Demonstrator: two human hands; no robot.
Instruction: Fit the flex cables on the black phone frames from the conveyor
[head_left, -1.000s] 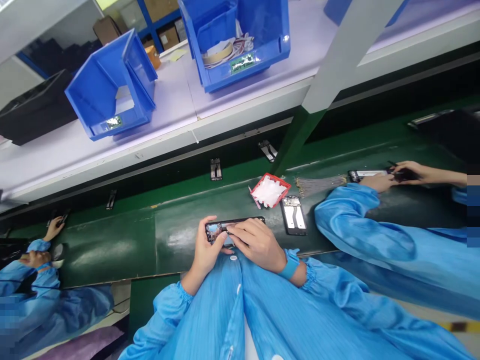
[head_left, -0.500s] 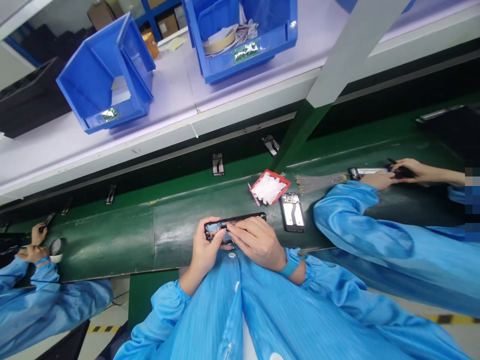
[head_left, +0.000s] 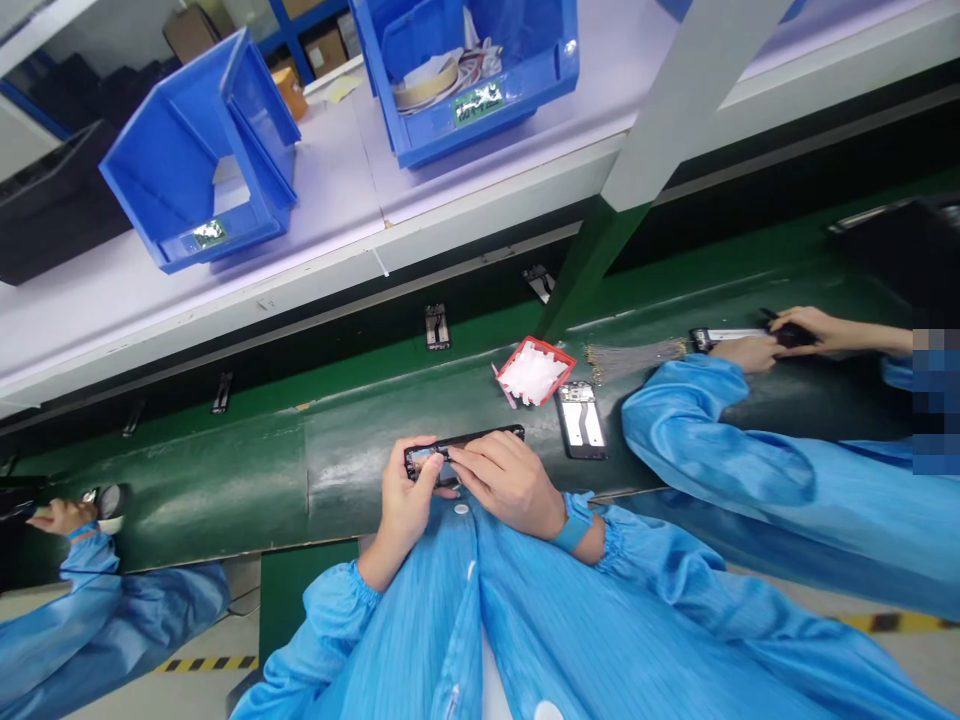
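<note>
My left hand (head_left: 405, 497) grips the left end of a black phone frame (head_left: 480, 442), thumb across its top edge. My right hand (head_left: 506, 480) lies over the middle of that frame, fingertips pinched against its inner parts near the left end. The frame is held just above the near edge of the green belt (head_left: 247, 480). A second open phone frame (head_left: 581, 420) lies flat on the belt to the right. Beside it sits a small red tray (head_left: 537, 372) with white pieces inside.
A co-worker's blue sleeve (head_left: 712, 440) reaches across on the right, hands on another phone (head_left: 720, 338). Another person's hand (head_left: 64, 515) works at far left. Several phone frames (head_left: 436, 326) ride the far belt. Blue bins (head_left: 202, 160) stand on the white shelf above.
My hands and the phone frame stay nearly in place, with small finger shifts on the frame. The person at far left has lowered a hand.
</note>
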